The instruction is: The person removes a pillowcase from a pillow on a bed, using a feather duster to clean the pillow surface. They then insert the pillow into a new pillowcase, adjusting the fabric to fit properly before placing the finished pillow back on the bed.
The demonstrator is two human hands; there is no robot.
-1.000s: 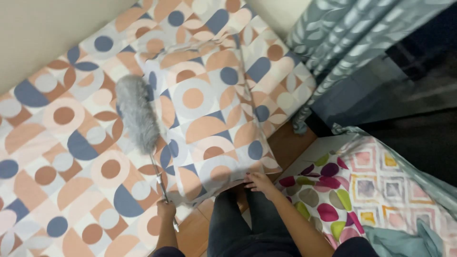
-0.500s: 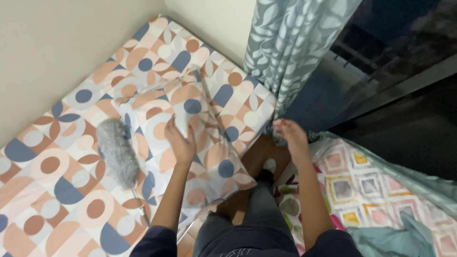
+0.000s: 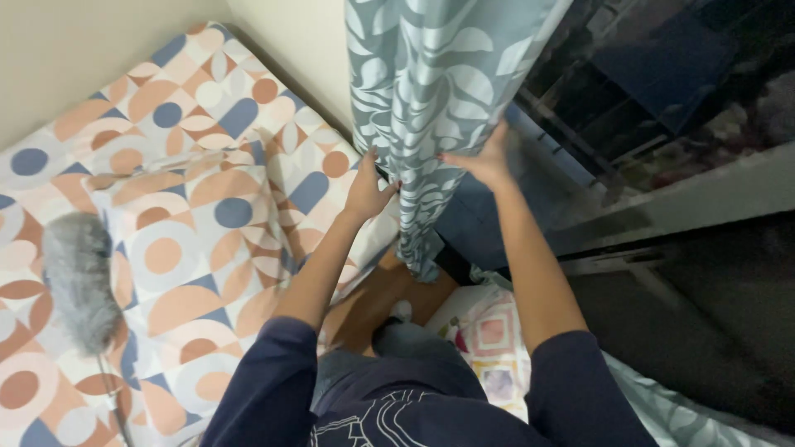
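At the window beside the bed, you are holding the grey-blue leaf-patterned curtain [image 3: 431, 124] with both hands: your left hand [image 3: 368, 186] is pinching its left edge with the fingers closed on the cloth, and your right hand [image 3: 484, 161] is gripping a fold on the other side, also clamped on the fabric. The curtain is hanging between your arms, with its lower hem just above the floor near your foot. I judge that you are gathering or drawing the curtain; the next move is asking for an even pull with both hands, so the cloth is not catching. To your left the patterned bed sheet [image 3: 207, 108] and the pillow [image 3: 190, 248] are lying close, with a grey fluffy duster [image 3: 79, 281] on them. To your right the dark window frame [image 3: 662, 223] is near, so free room is narrow.
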